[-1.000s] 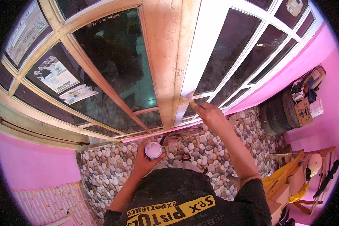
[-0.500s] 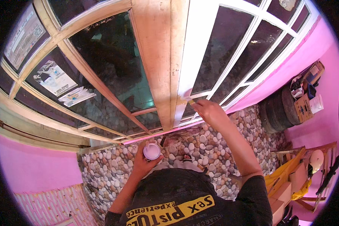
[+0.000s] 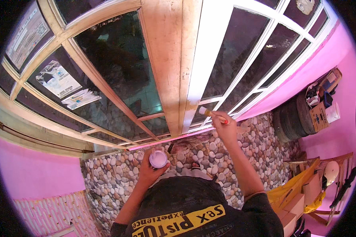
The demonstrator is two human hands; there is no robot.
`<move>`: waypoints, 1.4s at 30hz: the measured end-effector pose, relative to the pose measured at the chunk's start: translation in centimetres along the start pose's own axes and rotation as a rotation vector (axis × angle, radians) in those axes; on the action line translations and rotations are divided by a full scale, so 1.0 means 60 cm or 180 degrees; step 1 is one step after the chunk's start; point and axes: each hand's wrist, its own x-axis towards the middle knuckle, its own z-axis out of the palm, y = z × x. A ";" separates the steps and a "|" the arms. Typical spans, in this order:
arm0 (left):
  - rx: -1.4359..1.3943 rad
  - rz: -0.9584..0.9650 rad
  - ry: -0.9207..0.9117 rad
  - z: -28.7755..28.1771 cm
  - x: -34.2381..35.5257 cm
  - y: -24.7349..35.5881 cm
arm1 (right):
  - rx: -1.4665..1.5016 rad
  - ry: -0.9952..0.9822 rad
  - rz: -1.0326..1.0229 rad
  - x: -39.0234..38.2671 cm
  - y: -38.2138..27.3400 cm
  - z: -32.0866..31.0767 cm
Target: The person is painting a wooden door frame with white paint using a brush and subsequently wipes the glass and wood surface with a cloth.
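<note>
My left hand (image 3: 149, 172) is wrapped round a small tub of white paint (image 3: 158, 159), held upright in front of my body. In my right hand (image 3: 226, 128) is a paintbrush (image 3: 205, 111), gripped by its handle, its white-coated bristles pointing left. The bristles lie over a low pane beside the stile of the white door panel (image 3: 213, 31); whether they touch it I cannot tell. That panel is painted white along most of its stile, with a bare brownish patch low down. To its left stands an unpainted wooden door panel (image 3: 162, 47) with glass panes.
The floor (image 3: 118, 181) has a pebble pattern. Stacked tyres (image 3: 290, 118) stand by the pink wall at right, with a cardboard box (image 3: 319, 116) and a white bucket (image 3: 332, 112). A wooden rack (image 3: 324, 213) with boxes and yellow cloth is at lower right. Papers (image 3: 61, 81) cling to the left glass.
My right hand has drawn the brush back from the stile, rightward and slightly down, turning the handle more into view. My left hand with the tub has barely moved.
</note>
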 end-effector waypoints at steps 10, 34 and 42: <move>-0.0061 -0.0003 0.0002 0.000 0.014 0.012 | -0.0178 0.0456 0.0265 0.022 0.049 0.085; -0.0035 -0.0172 0.0018 0.000 0.013 0.020 | -0.0030 0.0836 -0.0370 0.045 -0.087 0.034; 0.0458 0.0064 -0.0035 -0.004 0.006 0.025 | -0.0512 0.0308 0.0097 -0.012 0.029 0.059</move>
